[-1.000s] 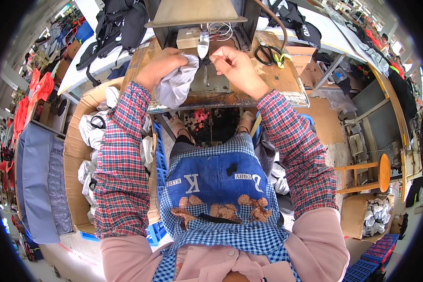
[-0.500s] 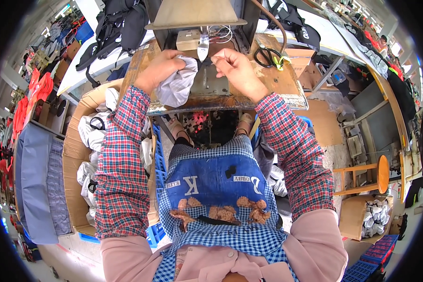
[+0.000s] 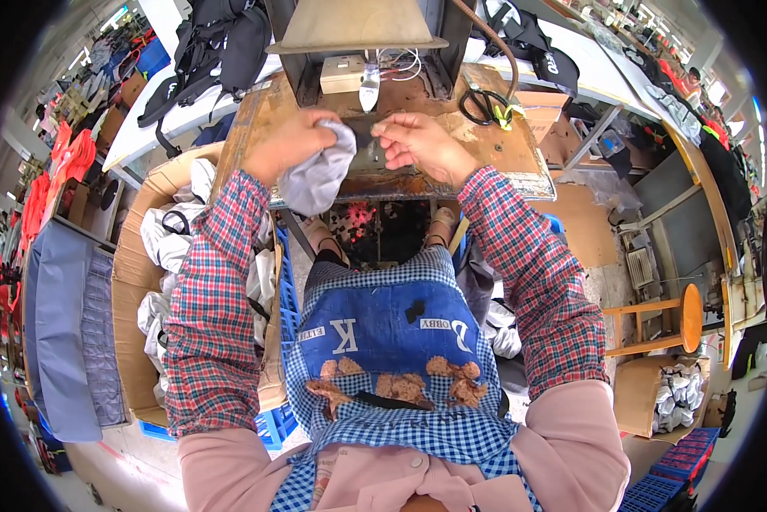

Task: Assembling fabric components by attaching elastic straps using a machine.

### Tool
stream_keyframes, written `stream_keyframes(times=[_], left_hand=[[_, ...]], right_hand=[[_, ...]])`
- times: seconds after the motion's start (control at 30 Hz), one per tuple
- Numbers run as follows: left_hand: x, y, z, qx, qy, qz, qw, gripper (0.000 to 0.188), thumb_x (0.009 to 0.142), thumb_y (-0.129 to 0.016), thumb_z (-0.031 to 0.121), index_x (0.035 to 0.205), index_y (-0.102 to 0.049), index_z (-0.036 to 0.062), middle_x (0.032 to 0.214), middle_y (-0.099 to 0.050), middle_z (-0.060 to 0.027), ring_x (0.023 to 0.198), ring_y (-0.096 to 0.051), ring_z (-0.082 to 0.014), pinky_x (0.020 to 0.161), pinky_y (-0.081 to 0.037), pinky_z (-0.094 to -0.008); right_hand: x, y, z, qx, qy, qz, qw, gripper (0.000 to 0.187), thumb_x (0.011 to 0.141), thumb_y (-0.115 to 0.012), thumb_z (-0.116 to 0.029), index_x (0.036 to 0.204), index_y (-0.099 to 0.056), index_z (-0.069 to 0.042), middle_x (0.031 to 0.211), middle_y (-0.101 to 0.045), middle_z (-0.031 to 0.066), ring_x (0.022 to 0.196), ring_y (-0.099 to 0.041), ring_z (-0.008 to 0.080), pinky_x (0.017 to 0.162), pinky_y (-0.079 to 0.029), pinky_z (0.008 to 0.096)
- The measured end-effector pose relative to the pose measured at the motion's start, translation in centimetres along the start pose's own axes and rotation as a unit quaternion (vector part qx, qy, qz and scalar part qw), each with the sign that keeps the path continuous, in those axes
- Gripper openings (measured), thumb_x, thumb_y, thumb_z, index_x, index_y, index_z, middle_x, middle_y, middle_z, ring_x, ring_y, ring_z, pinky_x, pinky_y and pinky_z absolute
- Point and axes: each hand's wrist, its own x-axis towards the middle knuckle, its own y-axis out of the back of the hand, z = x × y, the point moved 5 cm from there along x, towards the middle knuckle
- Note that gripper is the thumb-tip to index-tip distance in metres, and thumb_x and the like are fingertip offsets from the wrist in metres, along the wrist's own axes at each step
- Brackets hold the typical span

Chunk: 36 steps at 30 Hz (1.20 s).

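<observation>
My left hand [image 3: 291,143] is closed on a bunched, light grey cloth piece [image 3: 319,175], which hangs over the front edge of a worn wooden worktable [image 3: 260,111]. To its right, my right hand [image 3: 422,147] has thumb and fingers pinched together; whatever lies between them is too small to make out. A gap separates the two hands. Just beyond them, a machine's pale metal tip [image 3: 369,92] points down at the table, under a wide beige hood [image 3: 349,24].
Black-handled scissors [image 3: 484,108] lie at the table's right. On my left stands a cardboard box [image 3: 136,282] of similar pale cloth pieces. Black straps and bags [image 3: 221,60] cover a white table behind. A wooden stool [image 3: 692,317] and another filled box [image 3: 635,397] are at right.
Both hands have drawn slightly back toward me, away from the metal tip. The cloth has come along in my left hand, lower and a little to the left.
</observation>
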Motion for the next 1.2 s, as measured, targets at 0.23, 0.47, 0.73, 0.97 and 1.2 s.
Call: stream_keyframes(times=[0.23,0.47,0.73,0.97,1.2], left_hand=[[-5.3,-0.6,-1.5,-0.101,0.04,-0.052,0.993,0.024,0.077,-0.053,0.007,0.098,-0.062,0.0009,0.083,-0.06,0.001,0.073,-0.054,-0.0065,0.064,-0.043,-0.0211],[-8.1,-1.5,0.2,-0.229,0.079,-0.022,0.97,0.027,0.077,-0.052,0.005,0.102,-0.061,-0.0014,0.083,-0.062,-0.0005,0.074,-0.057,-0.0078,0.066,-0.044,-0.0207],[-9.0,-1.7,-0.8,-0.275,0.058,-0.05,0.958,0.03,0.075,-0.052,0.003,0.104,-0.06,-0.0017,0.085,-0.063,-0.0018,0.072,-0.058,-0.0077,0.063,-0.045,-0.0204],[-9.5,-3.3,0.0,-0.309,0.086,-0.035,0.946,0.022,0.078,-0.054,0.006,0.097,-0.062,0.0,0.082,-0.062,-0.0012,0.072,-0.057,-0.009,0.065,-0.044,-0.0217],[-10.5,-2.7,2.9,0.08,-0.103,0.099,0.986,0.041,0.081,-0.059,0.011,0.12,-0.054,0.002,0.097,-0.064,-0.0148,0.099,-0.062,-0.0259,0.089,-0.046,-0.0342]], right_hand=[[-1.1,-1.6,1.1,-0.168,-0.184,-0.238,0.939,0.025,0.091,-0.051,-0.016,0.106,-0.063,0.0,0.067,-0.057,0.0024,0.048,-0.052,0.0085,0.043,-0.047,0.0239],[-1.1,0.2,1.8,-0.125,-0.228,-0.223,0.939,0.025,0.089,-0.047,-0.008,0.11,-0.06,-0.002,0.067,-0.051,0.0007,0.048,-0.044,0.0081,0.041,-0.036,0.0234],[-2.5,-3.1,0.3,-0.082,-0.156,-0.112,0.978,0.049,0.095,-0.053,-0.045,0.114,-0.057,0.0,0.084,-0.063,0.0086,0.072,-0.065,0.0159,0.065,-0.057,0.0295],[-7.2,-8.2,-2.9,-0.061,0.03,-0.17,0.983,0.04,0.093,-0.062,-0.035,0.11,-0.061,0.001,0.094,-0.066,0.0082,0.085,-0.066,0.0153,0.074,-0.055,0.0276],[-7.5,-7.5,-1.4,-0.031,-0.004,-0.053,0.998,0.021,0.094,-0.062,-0.021,0.099,-0.064,-0.001,0.086,-0.065,0.0024,0.079,-0.063,0.0083,0.074,-0.052,0.0228]])
